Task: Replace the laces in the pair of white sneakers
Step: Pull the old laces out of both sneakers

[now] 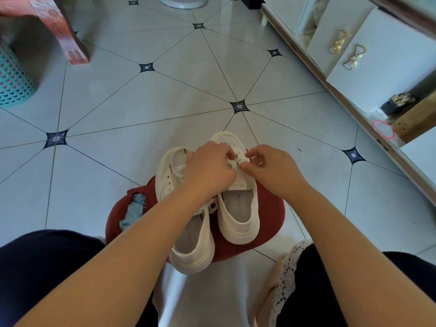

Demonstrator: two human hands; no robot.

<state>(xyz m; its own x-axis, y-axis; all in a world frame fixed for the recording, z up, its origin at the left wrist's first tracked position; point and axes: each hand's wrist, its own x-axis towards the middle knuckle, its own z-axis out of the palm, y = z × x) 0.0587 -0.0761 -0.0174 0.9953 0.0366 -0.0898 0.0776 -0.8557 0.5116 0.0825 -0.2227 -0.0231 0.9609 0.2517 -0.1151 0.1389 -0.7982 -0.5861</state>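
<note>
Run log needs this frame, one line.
left hand: pinches lace | right hand: pinches lace | right sneaker: under hands | left sneaker: laced | on red stool

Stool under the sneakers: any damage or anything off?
Yes: the red stool has a torn cover at its left edge, and pale blue padding shows through the tear. The sneakers sit on it side by side; nothing else looks odd.

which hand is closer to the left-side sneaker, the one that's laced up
Left. The left hand sits beside the laced sneaker, its forearm crossing over it; the right hand is over the far side of the other sneaker, apart from the laced one.
</note>
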